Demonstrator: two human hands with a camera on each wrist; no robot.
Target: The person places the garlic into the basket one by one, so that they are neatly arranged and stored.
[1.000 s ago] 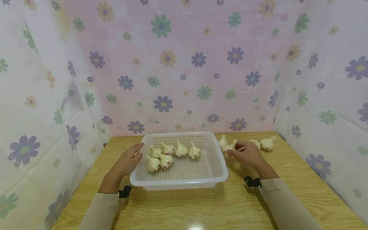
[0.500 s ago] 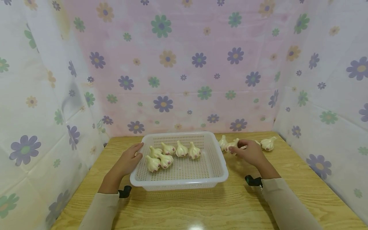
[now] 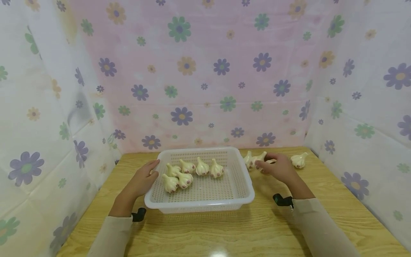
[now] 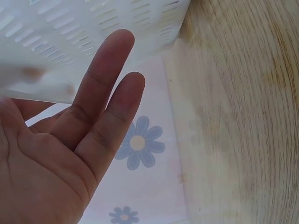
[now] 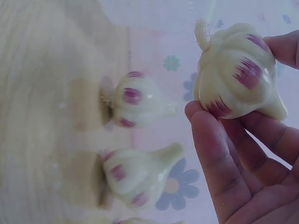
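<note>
In the head view my left hand [image 3: 146, 178] rests at the left rim of a white plastic basket [image 3: 199, 203]. Its fingers are extended against the outer side, two of them spread apart in the left wrist view. Several cream garlic bulbs [image 3: 202, 166] with purple marks lie in the basket's left and back part. To the right of the basket, my right hand [image 3: 280, 171] pinches a garlic bulb [image 5: 240, 74] between thumb and fingers, its neck pointing away from the palm's lower fingers. Beyond it in the right wrist view, other garlic bulbs [image 5: 140, 179] stand on the table.
One garlic bulb [image 3: 248, 159] sits close to the basket's right wall, another [image 3: 299, 160] near the table's back right corner. The wooden table [image 3: 205, 235] is enclosed by flower-printed cloth [image 3: 205, 89] behind and at both sides.
My right hand has shifted slightly right and up, with the garlic bulb in its fingers rising a little. The left hand and basket stay in place.
</note>
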